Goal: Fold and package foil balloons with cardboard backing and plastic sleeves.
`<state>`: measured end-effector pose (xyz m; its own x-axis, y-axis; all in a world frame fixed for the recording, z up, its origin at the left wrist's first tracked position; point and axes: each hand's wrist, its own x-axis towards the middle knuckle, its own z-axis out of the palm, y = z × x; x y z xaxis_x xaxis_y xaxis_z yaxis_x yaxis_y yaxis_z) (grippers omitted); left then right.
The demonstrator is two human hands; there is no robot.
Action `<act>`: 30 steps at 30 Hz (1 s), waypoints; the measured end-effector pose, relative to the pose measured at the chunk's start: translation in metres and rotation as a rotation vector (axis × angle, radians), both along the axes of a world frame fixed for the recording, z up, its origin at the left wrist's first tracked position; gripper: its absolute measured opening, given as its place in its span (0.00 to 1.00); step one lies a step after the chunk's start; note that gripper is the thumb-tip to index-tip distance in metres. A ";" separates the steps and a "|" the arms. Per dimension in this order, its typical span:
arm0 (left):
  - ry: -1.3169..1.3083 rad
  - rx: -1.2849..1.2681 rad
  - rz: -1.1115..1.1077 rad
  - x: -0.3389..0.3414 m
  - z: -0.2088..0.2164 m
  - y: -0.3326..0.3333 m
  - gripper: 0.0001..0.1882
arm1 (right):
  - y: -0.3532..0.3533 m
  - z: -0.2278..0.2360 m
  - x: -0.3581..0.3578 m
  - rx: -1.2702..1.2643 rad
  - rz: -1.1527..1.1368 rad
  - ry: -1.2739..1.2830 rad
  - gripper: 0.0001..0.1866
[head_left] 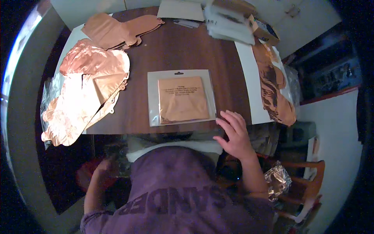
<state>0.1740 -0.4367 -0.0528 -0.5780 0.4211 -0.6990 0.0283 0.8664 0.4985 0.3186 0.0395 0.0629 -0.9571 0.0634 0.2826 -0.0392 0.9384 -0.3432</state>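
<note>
A flat clear packet (pixel 154 97) with a hang hole lies on the dark wooden table near its front edge. Inside it is a folded copper-coloured foil sheet (pixel 183 107) with small dark print. My right hand (pixel 235 134) is at the packet's lower right corner, fingers stretched and slightly apart, thumb out; nothing shows in it. Whether a fingertip touches the packet I cannot tell. Down below the table edge on the left is my left hand (pixel 104 167), dim and blurred, its fingers not clear.
Large shiny copper foil pieces (pixel 74 105) lie at the table's left, with flatter folded ones (pixel 107 29) behind. More foil (pixel 272 85) lies along the right side. A white box (pixel 181 9), plastic sleeves (pixel 228 25) and an open carton (pixel 265 31) stand behind. A wooden chair (pixel 317 171) is at right.
</note>
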 end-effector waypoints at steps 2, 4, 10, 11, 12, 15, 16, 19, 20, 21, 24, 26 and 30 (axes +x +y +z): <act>-0.018 0.032 0.006 -0.020 0.027 0.053 0.24 | -0.006 -0.001 -0.001 0.056 0.000 -0.034 0.32; -0.012 0.032 -0.134 -0.024 0.072 0.091 0.23 | -0.004 -0.016 -0.007 0.131 0.037 -0.047 0.37; 1.041 0.656 -0.668 -0.022 0.124 0.185 0.25 | -0.005 -0.029 -0.006 0.224 0.054 -0.050 0.37; 1.101 0.689 -0.730 -0.030 0.121 0.200 0.28 | -0.004 -0.032 -0.006 0.227 0.054 -0.046 0.37; 1.126 0.681 -0.778 -0.037 0.109 0.207 0.29 | -0.004 -0.035 -0.004 0.237 0.053 -0.029 0.36; 1.130 0.735 -0.779 -0.048 0.080 0.212 0.24 | -0.005 -0.036 0.000 0.237 0.034 0.009 0.32; 1.119 0.803 -0.742 -0.046 0.078 0.210 0.17 | -0.005 -0.035 0.001 0.238 0.024 0.032 0.29; 1.031 0.917 -0.585 -0.044 0.069 0.213 0.09 | -0.004 -0.035 0.001 0.196 0.044 0.145 0.21; 1.029 0.917 -0.587 -0.044 0.069 0.213 0.09 | -0.004 -0.035 -0.001 0.195 0.042 0.144 0.21; 1.009 0.879 -0.535 -0.044 0.072 0.212 0.09 | -0.003 -0.035 -0.004 0.147 0.041 0.190 0.17; 0.977 0.748 -0.435 -0.043 0.082 0.216 0.09 | -0.003 -0.035 -0.013 0.015 -0.038 0.170 0.12; 0.972 0.655 -0.382 -0.043 0.086 0.218 0.09 | -0.008 -0.032 -0.019 -0.068 -0.108 0.109 0.10; 0.893 0.528 -0.255 -0.043 0.090 0.220 0.15 | -0.021 -0.029 -0.026 -0.213 -0.348 0.049 0.18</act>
